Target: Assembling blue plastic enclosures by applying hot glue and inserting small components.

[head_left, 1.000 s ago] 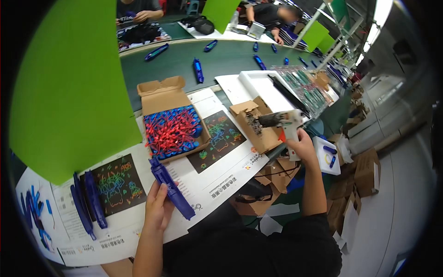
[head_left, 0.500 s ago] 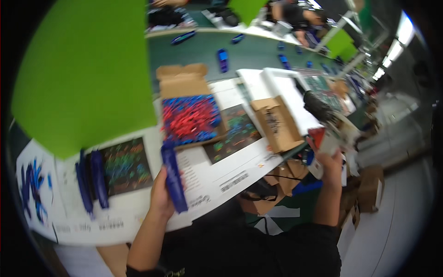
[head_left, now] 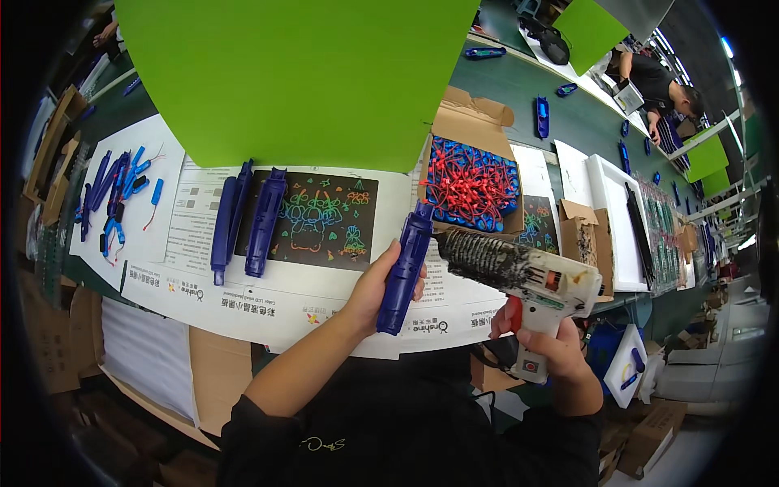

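Observation:
My left hand [head_left: 372, 294] is closed around a long dark blue plastic casing [head_left: 405, 276], held tilted over the white sheets. In my right hand [head_left: 565, 357] is a grimy white glue gun [head_left: 556, 282] with a red trigger; my fingers wrap its handle. The gun's dark, ridged barrel points left, its tip close beside the casing's upper part. Left of my hands, a pair of blue casings [head_left: 230, 223] lies side by side, with another casing [head_left: 265, 223] next to them on a dark printed picture [head_left: 324, 219].
An open cardboard box [head_left: 471, 122] holds many blue parts with red wires. A green panel [head_left: 300, 73] stands at the back. Blue cylinders with wires [head_left: 122, 195] lie far left. Right are a small carton [head_left: 578, 235] and a white foam tray [head_left: 621, 276]. A co-worker [head_left: 657, 81] bends over the far bench.
My view has swung right to left, so the table now sits further right. The glue gun has come in from the right, its barrel now beside the casing that stays in my left hand.

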`<action>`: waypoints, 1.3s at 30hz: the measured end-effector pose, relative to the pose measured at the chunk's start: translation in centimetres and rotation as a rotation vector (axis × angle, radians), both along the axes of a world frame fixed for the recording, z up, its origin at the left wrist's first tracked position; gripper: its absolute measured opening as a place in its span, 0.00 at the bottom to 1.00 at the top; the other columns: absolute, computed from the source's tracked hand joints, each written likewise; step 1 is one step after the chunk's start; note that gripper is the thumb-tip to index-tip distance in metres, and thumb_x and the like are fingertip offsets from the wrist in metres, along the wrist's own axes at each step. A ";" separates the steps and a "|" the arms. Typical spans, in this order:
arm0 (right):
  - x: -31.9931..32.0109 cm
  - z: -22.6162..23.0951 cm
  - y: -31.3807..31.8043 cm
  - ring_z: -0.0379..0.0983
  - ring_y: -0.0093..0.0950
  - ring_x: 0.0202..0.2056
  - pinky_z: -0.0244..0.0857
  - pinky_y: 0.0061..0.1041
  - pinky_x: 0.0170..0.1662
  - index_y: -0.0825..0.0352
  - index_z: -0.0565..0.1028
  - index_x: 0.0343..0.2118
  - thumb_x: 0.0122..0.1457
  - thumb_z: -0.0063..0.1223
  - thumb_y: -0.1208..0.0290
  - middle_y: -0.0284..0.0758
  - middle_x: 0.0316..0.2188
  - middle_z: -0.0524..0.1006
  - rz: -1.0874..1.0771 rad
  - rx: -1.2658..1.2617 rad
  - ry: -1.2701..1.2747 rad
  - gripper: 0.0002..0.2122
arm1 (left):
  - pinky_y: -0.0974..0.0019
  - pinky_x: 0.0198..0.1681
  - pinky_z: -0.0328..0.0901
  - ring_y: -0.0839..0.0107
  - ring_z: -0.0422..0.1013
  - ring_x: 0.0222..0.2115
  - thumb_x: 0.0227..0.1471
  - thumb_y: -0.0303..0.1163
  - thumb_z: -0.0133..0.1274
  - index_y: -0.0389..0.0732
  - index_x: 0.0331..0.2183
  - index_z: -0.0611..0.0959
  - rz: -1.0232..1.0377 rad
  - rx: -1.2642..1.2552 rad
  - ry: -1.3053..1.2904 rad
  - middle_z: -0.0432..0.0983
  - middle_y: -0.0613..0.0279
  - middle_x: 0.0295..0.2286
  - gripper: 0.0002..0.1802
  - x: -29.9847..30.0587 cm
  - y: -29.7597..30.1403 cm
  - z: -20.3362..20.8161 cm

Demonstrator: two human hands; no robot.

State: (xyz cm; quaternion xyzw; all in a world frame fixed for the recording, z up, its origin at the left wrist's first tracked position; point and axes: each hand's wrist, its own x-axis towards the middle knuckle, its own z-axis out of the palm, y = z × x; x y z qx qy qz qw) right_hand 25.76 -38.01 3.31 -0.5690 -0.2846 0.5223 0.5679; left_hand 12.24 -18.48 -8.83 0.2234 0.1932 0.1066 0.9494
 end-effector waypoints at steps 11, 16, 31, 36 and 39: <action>-0.4 -0.4 0.3 0.67 0.26 0.31 0.62 0.26 0.37 0.71 0.67 0.36 0.45 0.48 0.76 0.34 0.27 0.69 0.090 -0.181 -0.050 0.13 | 0.68 0.31 0.63 0.72 0.66 0.22 0.59 0.51 0.34 0.39 0.35 0.73 0.031 -0.042 0.104 0.69 0.62 0.27 0.24 -0.1 0.1 0.0; -0.5 -0.2 -1.1 0.68 0.22 0.32 0.64 0.22 0.35 0.71 0.68 0.40 0.45 0.50 0.81 0.33 0.32 0.72 0.163 -0.216 -0.251 0.16 | 0.68 0.34 0.66 0.71 0.71 0.27 0.58 0.51 0.37 0.40 0.38 0.74 0.034 -0.004 0.145 0.73 0.60 0.30 0.24 -0.3 0.2 -0.6; 0.3 1.0 -0.5 0.68 0.22 0.33 0.63 0.22 0.37 0.70 0.64 0.46 0.44 0.49 0.80 0.33 0.31 0.71 0.127 -0.246 -0.280 0.22 | 0.72 0.28 0.64 0.75 0.67 0.22 0.59 0.50 0.37 0.38 0.34 0.73 0.084 -0.028 0.185 0.70 0.63 0.24 0.23 0.4 -0.2 0.1; 1.4 1.2 0.7 0.68 0.20 0.26 0.64 0.21 0.28 0.70 0.66 0.43 0.45 0.49 0.80 0.32 0.29 0.71 -0.011 -0.344 -0.096 0.19 | 0.70 0.28 0.62 0.72 0.65 0.20 0.57 0.55 0.36 0.38 0.31 0.72 0.012 0.040 0.105 0.69 0.60 0.24 0.27 0.4 -0.3 -0.3; 0.4 1.8 1.6 0.68 0.22 0.23 0.63 0.21 0.27 0.73 0.71 0.36 0.44 0.50 0.79 0.34 0.24 0.72 -0.064 -0.300 -0.159 0.13 | 0.70 0.28 0.61 0.72 0.65 0.20 0.57 0.55 0.36 0.37 0.31 0.72 0.025 0.032 0.126 0.69 0.60 0.24 0.27 0.3 -0.2 -0.4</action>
